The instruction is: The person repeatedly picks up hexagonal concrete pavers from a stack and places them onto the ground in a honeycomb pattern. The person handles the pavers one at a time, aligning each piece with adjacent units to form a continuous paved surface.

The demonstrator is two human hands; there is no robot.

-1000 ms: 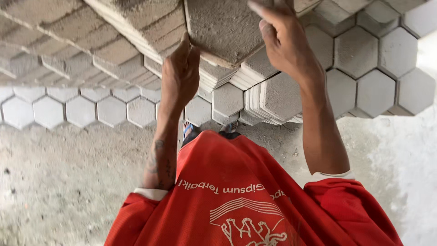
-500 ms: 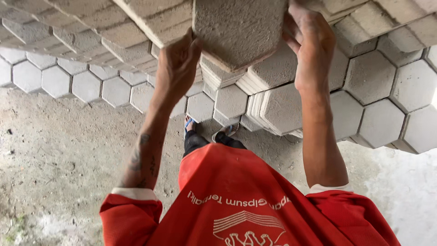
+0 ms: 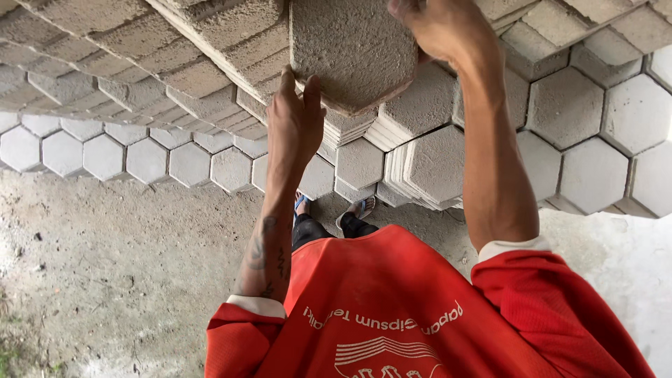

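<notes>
The person is holding a grey hexagonal concrete paver (image 3: 353, 52) between both hands, and everything else here is easiest to place against that paver. The left hand (image 3: 295, 119) is lying flat along the paver's left edge with its fingers straight and close together, steadying rather than gripping. The right hand (image 3: 444, 31) is curling over the paver's upper right corner, fingers wrapped on the edge, seemingly taking most of the weight; its fingertips are running out of view at the top.

Directly behind and around the paver, stacks of matching pavers (image 3: 420, 164) are standing on edge in tight rows, so each hexagonal face is showing and the pieces are leaning on their neighbours. To the paver's left, another long stack (image 3: 140, 70) is lying with its edges outward. Below the paver, the person's sandalled feet (image 3: 353, 208) are standing on the rough concrete floor (image 3: 105, 266), close against the stacks, and the red shirt (image 3: 392, 308) is filling the near foreground.
</notes>
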